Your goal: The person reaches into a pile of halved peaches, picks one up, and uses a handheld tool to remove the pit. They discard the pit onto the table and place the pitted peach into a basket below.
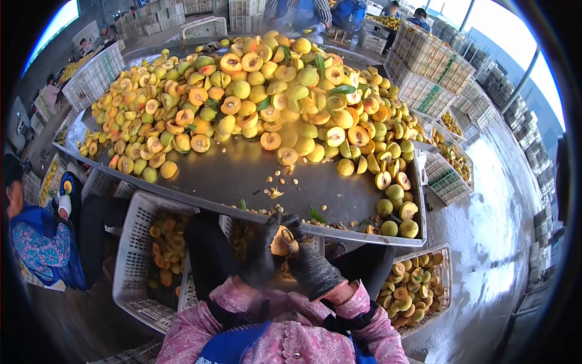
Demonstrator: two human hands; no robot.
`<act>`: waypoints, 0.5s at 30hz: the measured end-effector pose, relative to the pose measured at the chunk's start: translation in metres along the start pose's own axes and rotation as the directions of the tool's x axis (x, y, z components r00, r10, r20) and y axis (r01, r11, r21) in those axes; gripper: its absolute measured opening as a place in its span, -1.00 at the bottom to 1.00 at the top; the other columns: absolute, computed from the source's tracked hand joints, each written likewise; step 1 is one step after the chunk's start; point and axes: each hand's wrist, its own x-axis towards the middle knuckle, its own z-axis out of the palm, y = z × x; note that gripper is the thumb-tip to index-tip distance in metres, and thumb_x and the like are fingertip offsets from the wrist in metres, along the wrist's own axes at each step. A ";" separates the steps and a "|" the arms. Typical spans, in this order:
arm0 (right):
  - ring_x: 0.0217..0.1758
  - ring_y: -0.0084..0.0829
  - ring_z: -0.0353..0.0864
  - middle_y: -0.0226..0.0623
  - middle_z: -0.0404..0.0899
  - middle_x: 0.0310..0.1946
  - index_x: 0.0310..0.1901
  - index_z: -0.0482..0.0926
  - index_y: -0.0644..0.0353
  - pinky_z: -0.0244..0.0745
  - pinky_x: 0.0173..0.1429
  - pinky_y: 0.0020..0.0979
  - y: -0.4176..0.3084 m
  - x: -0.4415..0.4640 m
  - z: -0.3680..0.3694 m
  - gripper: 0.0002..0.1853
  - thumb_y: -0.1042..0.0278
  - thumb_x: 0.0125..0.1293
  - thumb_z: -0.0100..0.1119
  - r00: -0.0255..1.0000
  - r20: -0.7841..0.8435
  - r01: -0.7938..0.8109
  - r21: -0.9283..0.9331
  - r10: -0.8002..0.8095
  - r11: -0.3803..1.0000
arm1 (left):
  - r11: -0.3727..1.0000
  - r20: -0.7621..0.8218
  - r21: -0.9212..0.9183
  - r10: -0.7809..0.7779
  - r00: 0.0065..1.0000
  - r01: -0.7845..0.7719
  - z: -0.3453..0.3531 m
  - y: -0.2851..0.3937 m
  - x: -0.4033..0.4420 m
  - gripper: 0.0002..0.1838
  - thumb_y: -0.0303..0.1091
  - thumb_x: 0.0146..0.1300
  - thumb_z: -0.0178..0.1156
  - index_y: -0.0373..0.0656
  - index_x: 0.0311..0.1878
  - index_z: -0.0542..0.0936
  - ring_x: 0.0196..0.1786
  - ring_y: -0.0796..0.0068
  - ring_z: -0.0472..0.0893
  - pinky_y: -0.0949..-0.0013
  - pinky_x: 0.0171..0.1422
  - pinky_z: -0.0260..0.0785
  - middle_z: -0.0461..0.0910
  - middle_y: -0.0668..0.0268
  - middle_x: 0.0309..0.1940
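Both of my hands wear dark gloves and meet just below the near edge of the metal table (230,176). My left hand (259,252) is closed around a halved yellow-orange fruit (280,241), its cut face turned up. My right hand (312,267) is closed beside it, gripping a small tool (293,247) whose tip is at the fruit; the tool's shape is mostly hidden. Beyond my hands, a large pile of halved and whole fruit (242,91) covers much of the table. Small pits (274,193) and green leaves lie on the bare metal nearer me.
A crate (130,267) with fruit stands left of my legs, another fruit-filled crate (447,282) to the right. A co-worker (42,242) sits at far left; another person (297,13) is across the table. Stacked crates (427,60) stand beyond the right side.
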 end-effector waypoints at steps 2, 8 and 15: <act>-0.06 -0.01 0.49 0.12 0.44 -0.11 0.13 0.31 0.28 0.39 0.01 -0.19 0.000 0.000 0.002 -0.62 0.41 0.29 -0.03 0.998 0.040 -0.055 0.037 0.053 0.998 | 0.992 -0.002 0.118 0.043 0.999 -0.043 -0.005 -0.010 -0.002 -0.43 -0.45 0.14 0.23 -0.33 0.22 0.29 0.09 0.22 0.50 0.25 0.20 0.30 0.49 0.06 0.04; -0.17 -0.10 0.49 -0.01 0.45 -0.17 0.28 0.15 0.29 0.42 -0.04 -0.25 0.002 0.002 0.016 -0.44 0.50 0.22 0.01 0.986 0.016 0.163 0.096 -0.165 0.982 | 0.907 0.028 0.405 0.110 0.994 -0.112 -0.027 -0.026 -0.012 -0.51 -0.46 0.15 0.20 -0.34 0.15 0.36 0.08 0.20 0.51 0.23 0.20 0.30 0.50 0.05 0.03; -0.25 -0.29 0.50 -0.17 0.46 -0.26 0.05 0.32 0.27 0.43 -0.16 -0.31 0.011 -0.005 0.022 -0.69 0.46 0.28 0.00 0.962 0.274 -0.055 0.215 -0.006 0.975 | 0.805 0.379 0.497 0.134 0.916 -0.323 -0.052 -0.010 -0.009 -0.57 -0.53 0.20 0.09 -0.32 0.17 0.37 0.09 0.21 0.50 0.25 0.24 0.28 0.48 0.05 0.05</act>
